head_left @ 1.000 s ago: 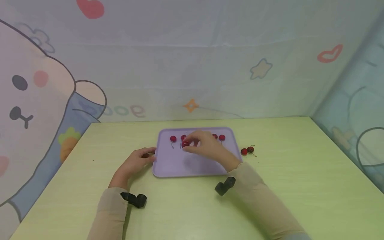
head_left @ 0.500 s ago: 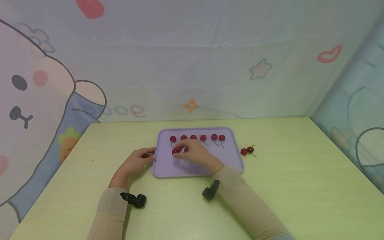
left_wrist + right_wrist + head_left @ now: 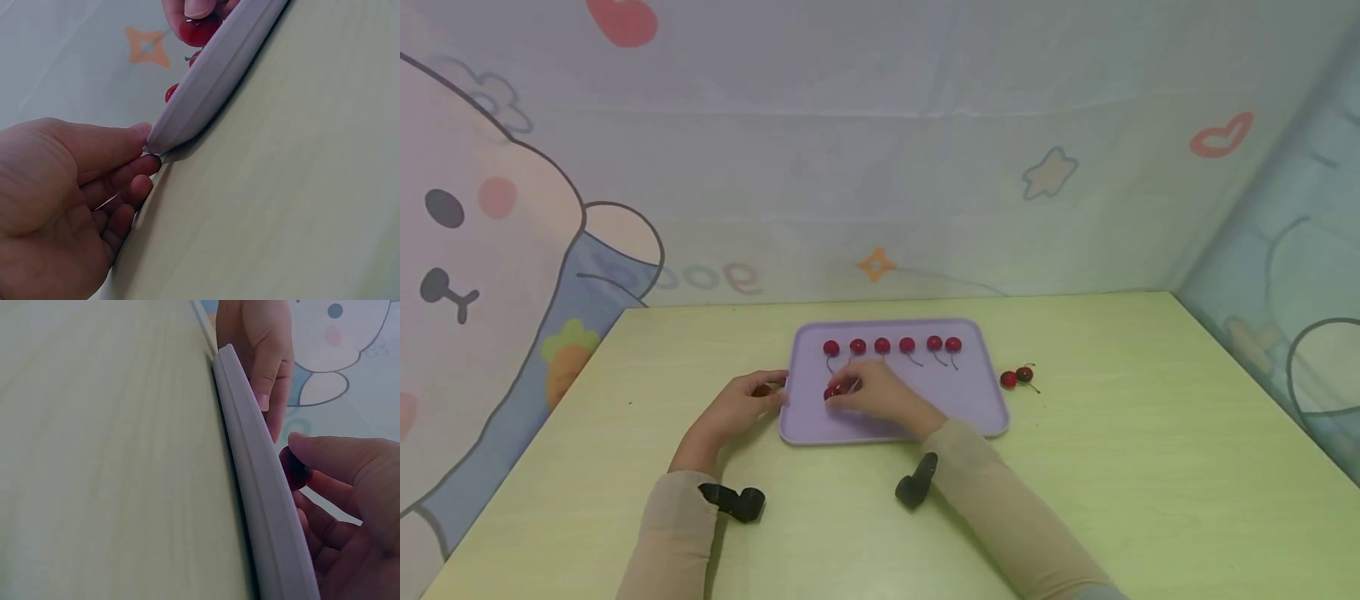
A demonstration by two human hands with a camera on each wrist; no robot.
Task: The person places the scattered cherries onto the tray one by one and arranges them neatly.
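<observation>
A dark red cherry (image 3: 832, 392) is being pinched at the fingertips of the right hand (image 3: 880, 398), thumb and forefinger curled round it; in the right wrist view the cherry (image 3: 292, 469) is being held just above the floor of the purple tray (image 3: 977, 400), just inside the tray's left rim. The cherry is sitting at the far left tip of this hand, so the hand is lying to the right of it and nearer the person. No stem can be made out on the held fruit, so its long axis cannot be told.

A row of six cherries (image 3: 882, 345) is lying beyond the right hand, along the tray's far edge, stems pointing back toward the person. The held cherry is being kept on the near side of the leftmost of the row, well apart from it, as if a second row is being started.

The left hand (image 3: 741, 406) is being rested on the green counter (image 3: 1150, 467), fingers curled, with fingertips pressed against the tray's left rim (image 3: 206, 87). It is the nearer hand to the held cherry, but it is occupied with the tray.

Two spare cherries (image 3: 1017, 377) are lying on the counter to the right of the right hand, off the tray.
</observation>
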